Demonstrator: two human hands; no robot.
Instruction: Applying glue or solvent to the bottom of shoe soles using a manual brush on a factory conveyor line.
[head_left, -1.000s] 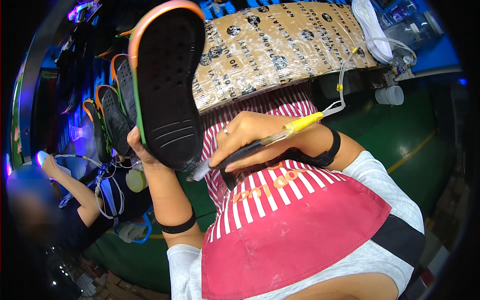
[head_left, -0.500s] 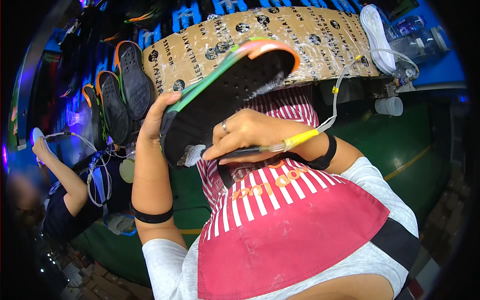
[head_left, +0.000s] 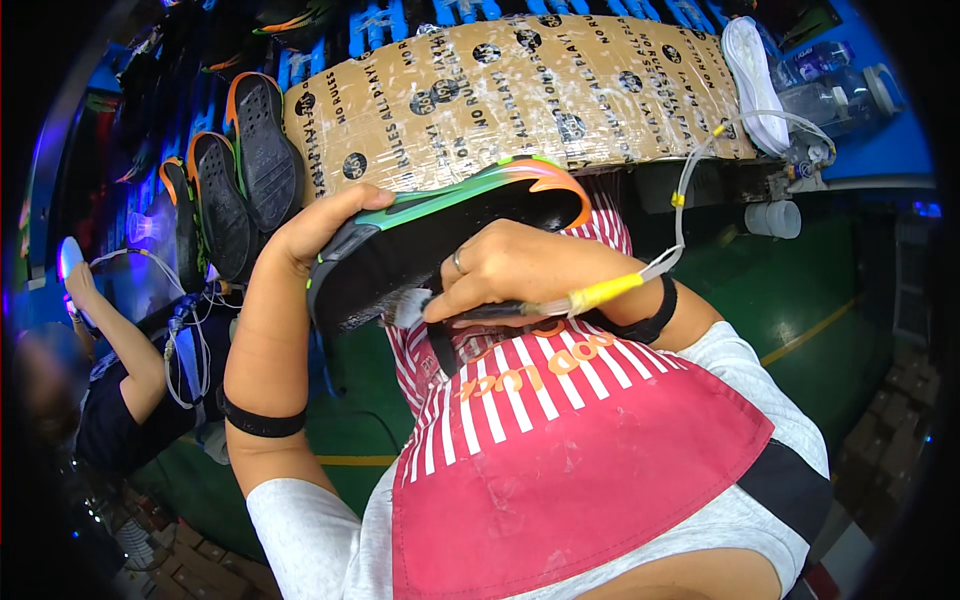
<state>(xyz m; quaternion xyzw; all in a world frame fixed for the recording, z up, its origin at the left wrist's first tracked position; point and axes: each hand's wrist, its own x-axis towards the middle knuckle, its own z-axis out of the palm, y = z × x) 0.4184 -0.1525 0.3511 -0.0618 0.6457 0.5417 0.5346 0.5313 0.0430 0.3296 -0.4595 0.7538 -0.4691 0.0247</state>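
A shoe sole [head_left: 475, 190] with a black inside and a green-to-orange sidewall is tilted in front of my apron. My left hand [head_left: 325, 222] grips it at the left end, thumb on the sidewall, the other fingers hidden behind it. My right hand [head_left: 508, 262] is closed round the dark handle of a brush [head_left: 408, 308], its pale bristles against the sole's inner face near the lower left edge. From the handle's yellow-taped end [head_left: 605, 294] a clear tube [head_left: 680, 215] runs up to the right.
Cardboard [head_left: 480, 110] covers the bench ahead. Several black soles [head_left: 268, 150] with orange and green edges stand at its left. At the right are a white sole [head_left: 755, 90], plastic bottles [head_left: 835, 95] and a white cup [head_left: 773, 219]. Another person's arm [head_left: 125, 335] is at far left.
The sole has come lower and turned flatter, its orange end dropping most. My left hand and forearm have shifted left. The brush has moved slightly right along the sole.
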